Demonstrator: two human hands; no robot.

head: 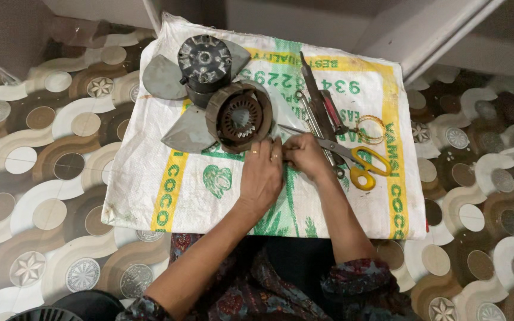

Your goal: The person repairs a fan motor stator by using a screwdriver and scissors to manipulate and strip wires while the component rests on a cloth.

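My left hand [261, 173] and my right hand [306, 154] meet fingertip to fingertip over a white woven sack [197, 184] spread on the floor. They pinch something small between them; what it is stays hidden. Just beyond the left hand's fingers lies a round fan motor stator [238, 116] with its windings showing. Behind it sits the dark motor housing [204, 58] with grey fan blades [188, 132] attached. Yellow-handled scissors [361, 163] lie right beside my right hand.
Several long hand tools [316, 101], one with a red handle, lie on the sack beyond the scissors, with a small coil of copper wire [371, 128] to their right. A patterned tile floor [37, 178] surrounds the sack. A wall runs along the far edge.
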